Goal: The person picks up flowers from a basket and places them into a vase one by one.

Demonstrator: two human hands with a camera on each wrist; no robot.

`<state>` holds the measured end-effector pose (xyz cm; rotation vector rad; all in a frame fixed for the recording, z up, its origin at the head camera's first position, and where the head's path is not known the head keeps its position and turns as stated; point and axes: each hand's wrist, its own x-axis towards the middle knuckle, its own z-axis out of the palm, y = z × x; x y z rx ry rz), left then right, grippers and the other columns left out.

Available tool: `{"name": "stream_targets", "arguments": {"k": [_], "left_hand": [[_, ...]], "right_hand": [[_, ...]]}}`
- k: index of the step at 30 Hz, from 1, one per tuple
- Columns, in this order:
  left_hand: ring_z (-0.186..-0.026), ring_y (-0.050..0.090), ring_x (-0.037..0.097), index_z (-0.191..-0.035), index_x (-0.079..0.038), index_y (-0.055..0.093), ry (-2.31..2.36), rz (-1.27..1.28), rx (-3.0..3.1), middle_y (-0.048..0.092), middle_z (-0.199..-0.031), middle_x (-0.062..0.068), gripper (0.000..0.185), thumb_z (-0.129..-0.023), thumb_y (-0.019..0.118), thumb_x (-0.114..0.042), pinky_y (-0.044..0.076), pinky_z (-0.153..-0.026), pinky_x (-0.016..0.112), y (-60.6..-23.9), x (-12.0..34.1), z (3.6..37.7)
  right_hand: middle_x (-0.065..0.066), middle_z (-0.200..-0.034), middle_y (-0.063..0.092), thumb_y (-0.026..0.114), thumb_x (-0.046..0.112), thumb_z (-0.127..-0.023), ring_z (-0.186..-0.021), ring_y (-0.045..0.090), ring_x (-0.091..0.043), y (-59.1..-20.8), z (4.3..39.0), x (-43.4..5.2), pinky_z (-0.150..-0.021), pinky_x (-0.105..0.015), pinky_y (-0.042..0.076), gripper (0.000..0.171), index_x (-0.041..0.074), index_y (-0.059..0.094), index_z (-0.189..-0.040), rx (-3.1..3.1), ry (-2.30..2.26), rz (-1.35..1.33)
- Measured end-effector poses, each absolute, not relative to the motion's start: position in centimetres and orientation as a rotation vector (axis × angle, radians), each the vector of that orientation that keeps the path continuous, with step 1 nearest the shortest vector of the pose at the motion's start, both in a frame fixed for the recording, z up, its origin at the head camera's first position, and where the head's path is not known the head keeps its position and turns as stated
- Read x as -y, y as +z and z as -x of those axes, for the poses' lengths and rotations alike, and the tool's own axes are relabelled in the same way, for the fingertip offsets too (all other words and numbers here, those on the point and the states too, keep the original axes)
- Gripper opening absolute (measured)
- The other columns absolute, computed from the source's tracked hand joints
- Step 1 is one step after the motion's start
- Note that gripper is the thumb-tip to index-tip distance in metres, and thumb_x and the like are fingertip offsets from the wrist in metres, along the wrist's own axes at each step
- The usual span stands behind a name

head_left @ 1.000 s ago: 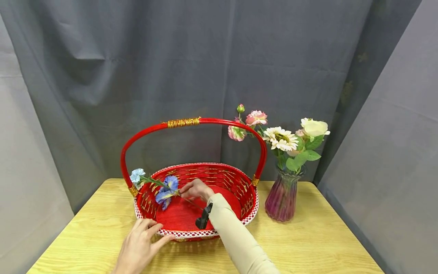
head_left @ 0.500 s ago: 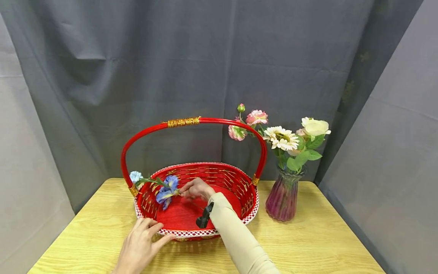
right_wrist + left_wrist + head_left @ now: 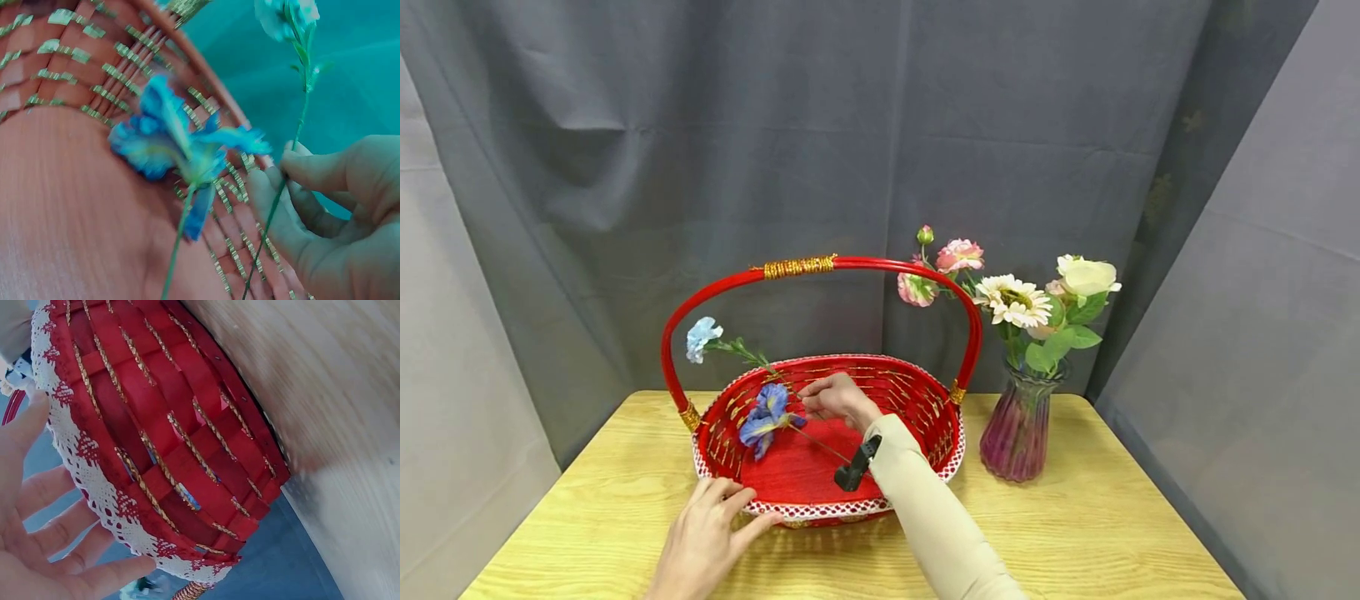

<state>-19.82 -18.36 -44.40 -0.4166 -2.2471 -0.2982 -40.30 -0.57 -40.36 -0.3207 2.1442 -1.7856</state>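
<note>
A red woven basket (image 3: 940, 425) with a white lace rim and a tall red handle (image 3: 797, 267) stands on the wooden table. My right hand (image 3: 833, 398) reaches into it and pinches the green stem of a light blue flower (image 3: 702, 336), whose head is raised over the basket's left side. In the right wrist view my fingers (image 3: 325, 172) pinch that stem below the light blue flower (image 3: 289, 14). A blue-purple flower (image 3: 766, 418) lies inside the basket, also the blue-purple flower (image 3: 178, 144). My left hand (image 3: 709, 533) rests flat against the basket's front rim (image 3: 94, 481).
A purple glass vase (image 3: 1019, 427) with pink, white and cream flowers (image 3: 1015, 302) stands right of the basket. Grey curtains (image 3: 820, 150) hang behind the table (image 3: 1105, 517) and along both sides.
My right hand has lifted the light blue flower: its head rose from the basket's left rim to well above it. The blue-purple flower stays in the basket. The left hand has not moved.
</note>
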Motion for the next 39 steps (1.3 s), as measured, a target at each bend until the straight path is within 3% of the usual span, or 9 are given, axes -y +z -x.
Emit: {"name": "stream_targets", "arguments": {"k": [3,6,9,13,22,31,39], "left_hand": [[-0.083,0.056,0.015,-0.086,-0.012,0.077,-0.296,0.41,2.254,0.063,-0.086,-0.001,0.04,-0.063,0.087,-0.043,0.053,-0.063,0.033,-44.3,18.3,19.9],[-0.083,0.056,0.015,-0.086,-0.012,0.077,-0.291,0.417,2.25,0.063,-0.087,-0.001,0.04,-0.064,0.087,-0.044,0.053,-0.063,0.033,-44.2,18.3,20.0],[-0.083,0.056,0.015,-0.086,-0.013,0.077,-0.29,0.427,2.241,0.063,-0.086,-0.001,0.041,-0.063,0.087,-0.045,0.053,-0.063,0.033,-44.3,18.3,20.0],[-0.083,0.057,0.014,-0.085,-0.013,0.077,-0.3,0.424,2.244,0.063,-0.086,-0.002,0.041,-0.063,0.087,-0.045,0.054,-0.064,0.034,-44.2,18.3,20.0],[-0.082,0.057,0.015,-0.083,-0.013,0.076,-0.282,0.421,2.267,0.063,-0.085,-0.001,0.04,-0.064,0.087,-0.046,0.054,-0.064,0.034,-43.9,18.3,19.8],[-0.084,0.057,0.016,-0.084,-0.013,0.076,-0.297,0.389,2.278,0.063,-0.086,0.0,0.042,-0.064,0.087,-0.048,0.054,-0.064,0.036,-44.1,18.3,19.9],[-0.083,0.055,0.014,-0.083,-0.013,0.076,-0.281,0.403,2.231,0.062,-0.084,-0.002,0.043,-0.058,0.089,-0.046,0.053,-0.063,0.033,-44.6,18.3,19.6]], "right_hand": [[-0.013,-0.098,0.07,0.064,-0.002,-0.09,-0.085,0.073,-0.03,-39.3,40.2,0.0,-0.075,-0.035,0.06,0.025,-0.009,0.067,-0.113,-2.11,-1.85,0.324],[-0.012,-0.099,0.07,0.065,0.0,-0.09,-0.081,0.072,-0.024,-38.2,40.0,-0.5,-0.075,-0.033,0.06,0.024,-0.007,0.069,-0.112,-2.157,-1.843,0.333],[-0.008,-0.099,0.07,0.067,0.004,-0.09,-0.076,0.064,-0.018,-37.0,39.6,-0.9,-0.071,-0.028,0.056,0.021,-0.002,0.072,-0.109,-2.249,-1.782,0.344],[-0.005,-0.094,0.068,0.068,0.008,-0.09,-0.075,0.054,-0.023,-35.6,39.1,-1.6,-0.064,-0.027,0.046,0.017,0.004,0.075,-0.106,-2.34,-1.693,0.4],[-0.004,-0.088,0.065,0.066,0.005,-0.09,-0.069,0.054,-0.017,-34.1,38.4,-4.0,-0.062,-0.025,0.049,0.018,0.001,0.073,-0.107,-2.373,-1.597,0.586],[-0.007,-0.083,0.061,0.061,-0.002,-0.091,-0.065,0.05,-0.014,-33.7,37.8,-6.9,-0.061,-0.026,0.045,0.014,-0.001,0.069,-0.103,-2.438,-1.476,0.784],[-0.005,-0.08,0.056,0.054,-0.008,-0.088,-0.062,0.047,-0.014,-34.6,37.3,-8.8,-0.057,-0.025,0.04,0.027,-0.001,0.065,-0.111,-2.423,-1.441,0.861]]}}
